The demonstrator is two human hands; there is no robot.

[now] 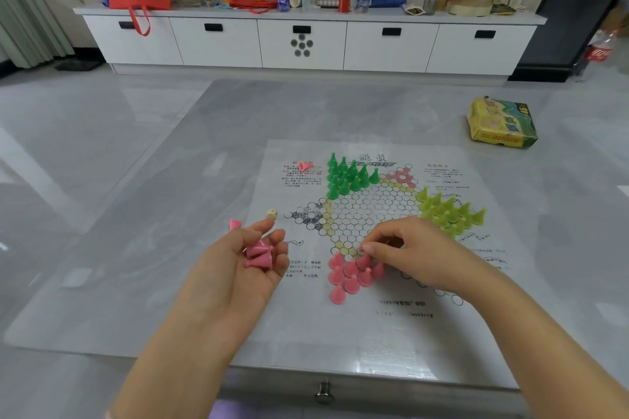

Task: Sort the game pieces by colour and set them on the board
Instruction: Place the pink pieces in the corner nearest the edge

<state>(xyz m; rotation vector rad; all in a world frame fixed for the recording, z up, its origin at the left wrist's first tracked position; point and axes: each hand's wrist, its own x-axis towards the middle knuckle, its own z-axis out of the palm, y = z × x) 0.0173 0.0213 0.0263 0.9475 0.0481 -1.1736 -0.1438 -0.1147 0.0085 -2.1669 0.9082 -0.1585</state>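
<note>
Dark green plastic cones (347,175) and lime ones (449,213) were done (pink corner (354,274) half-filled); right hand (418,255) seemingly pinched one, left hand (252,258) cupped spare pink cones (259,253).

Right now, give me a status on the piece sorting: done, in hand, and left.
Done: the dark green pieces and the yellow-green pieces stand grouped on their corners of the board. In hand: the right hand is setting a pink piece into the pink cluster, while the left hand holds several more. Left: those, plus one tipped pink piece on the board's far left and another beyond the left hand.
</note>
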